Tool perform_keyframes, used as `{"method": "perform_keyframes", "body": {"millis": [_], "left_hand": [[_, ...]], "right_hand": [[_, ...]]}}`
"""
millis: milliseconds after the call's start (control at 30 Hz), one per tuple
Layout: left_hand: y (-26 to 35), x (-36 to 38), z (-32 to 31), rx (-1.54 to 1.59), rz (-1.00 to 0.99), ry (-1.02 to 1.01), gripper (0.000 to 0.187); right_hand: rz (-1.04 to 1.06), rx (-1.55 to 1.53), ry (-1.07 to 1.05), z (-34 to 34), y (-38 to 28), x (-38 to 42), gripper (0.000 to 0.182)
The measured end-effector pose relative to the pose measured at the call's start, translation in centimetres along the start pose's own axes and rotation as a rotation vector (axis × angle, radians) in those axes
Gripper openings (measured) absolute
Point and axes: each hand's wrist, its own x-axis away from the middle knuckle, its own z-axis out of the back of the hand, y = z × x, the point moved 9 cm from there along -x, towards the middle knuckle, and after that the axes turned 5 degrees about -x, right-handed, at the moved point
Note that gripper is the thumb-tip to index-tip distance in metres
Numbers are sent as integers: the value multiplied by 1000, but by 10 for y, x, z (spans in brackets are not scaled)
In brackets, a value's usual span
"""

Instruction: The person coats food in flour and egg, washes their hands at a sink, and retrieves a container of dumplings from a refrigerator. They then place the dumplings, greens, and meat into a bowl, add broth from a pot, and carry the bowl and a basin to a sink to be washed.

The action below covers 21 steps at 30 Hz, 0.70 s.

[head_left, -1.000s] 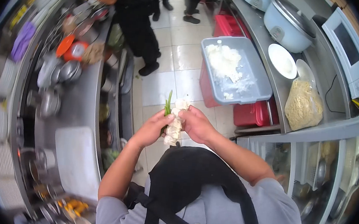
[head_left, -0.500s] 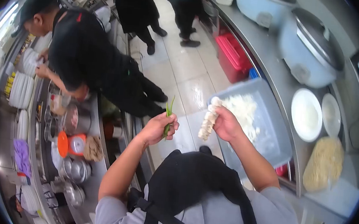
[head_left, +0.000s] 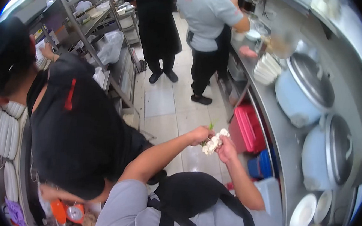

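Observation:
In front of me my left hand (head_left: 200, 135) is closed around a few thin green stalks (head_left: 211, 126), whose tips poke out above the fist. Right beside it, my right hand (head_left: 228, 150) grips a row of lumpy white pieces (head_left: 214, 143) held at a slant. The two hands are close together, and the upper part of the white row overlaps the left fingers in this view. Both hands are in the air over the tiled aisle.
On the right counter (head_left: 284, 135) stand two light-blue rice cookers (head_left: 296, 95) and white plates (head_left: 303, 214). Below are a red bin (head_left: 248, 127), a blue container (head_left: 261, 164) and a grey tub (head_left: 270, 194). A person in black (head_left: 74, 129) works close on the left; two people stand ahead.
My view has swung up the aisle. My hands have come together, bringing the green stalks beside the white pieces. The grey tub has mostly left sight, and the person at left appears closer.

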Motion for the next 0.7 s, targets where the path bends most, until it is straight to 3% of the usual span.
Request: {"method": "perform_keyframes", "body": {"millis": [67,200,300,433,600,667,700], "left_hand": [[16,-57,28,-170,-75,-15,21],[56,-135,102,-228,-98,-33,20],[78,-166,158,-221,16,-25,20],[127,-169,262,-46,94,67,19],[124,-177,421,62,12,262,21],[94,-181,490,82,102,358,21],[89,-180,517,131,138,376,21]], "right_hand": [[-5,-2,30,-2,-2,-49,17],[-114,17,38,-30,-10,-146,24],[-273,-85,-27,-47,12,-250,26],[-508,-67,-176,-140,18,-343,26],[-675,387,-365,-187,43,-485,28],[-375,1305,-442,-185,24,-548,35],[-231,1504,-445,-178,26,-580,33]]}}
